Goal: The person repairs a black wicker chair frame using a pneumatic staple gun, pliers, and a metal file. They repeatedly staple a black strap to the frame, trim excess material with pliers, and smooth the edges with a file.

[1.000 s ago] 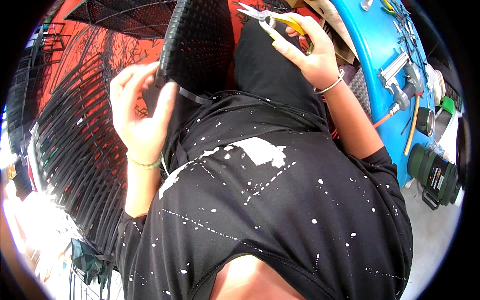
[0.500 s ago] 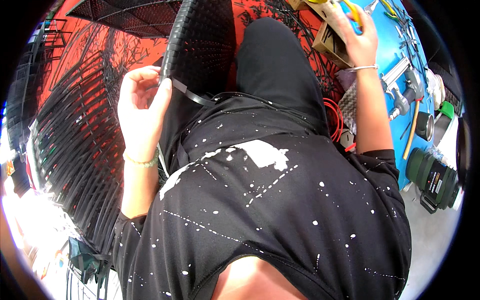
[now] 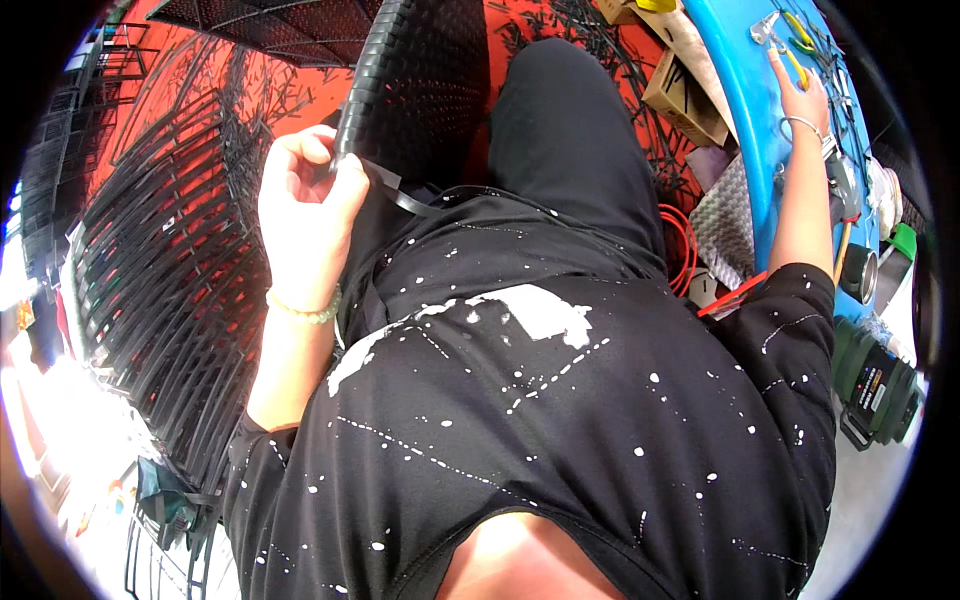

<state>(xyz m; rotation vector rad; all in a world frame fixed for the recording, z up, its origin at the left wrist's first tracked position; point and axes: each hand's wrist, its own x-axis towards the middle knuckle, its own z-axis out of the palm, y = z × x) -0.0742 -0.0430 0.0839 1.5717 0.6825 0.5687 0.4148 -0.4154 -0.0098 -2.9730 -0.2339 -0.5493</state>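
My left hand [image 3: 312, 200] is closed at the wrapped rim of a black woven panel [image 3: 420, 90], which stands tilted against my left leg. Thumb and fingertips pinch a dark flat strip [image 3: 410, 203] at that rim; its loose end runs toward my lap. Over at the right, my right hand [image 3: 803, 105] reaches onto the blue table [image 3: 735, 60] with its fingers round a yellow-handled tool [image 3: 798, 72], whose working end I cannot make out. Beside it lie a metal plier-like head [image 3: 766, 28] and a yellow-green handle [image 3: 800, 35].
Black woven frames [image 3: 170, 270] stand at the left on a red floor strewn with cut strips. A cardboard box [image 3: 685, 100] and red tubing [image 3: 680, 250] are between my leg and the table. A cup-like cylinder [image 3: 858, 272] and a dark green container [image 3: 875, 390] sit at the right.
My right hand has moved right with the yellow-handled tool, from above the cardboard box onto the blue table. My left hand stays at the panel rim. The whole view has shifted slightly.
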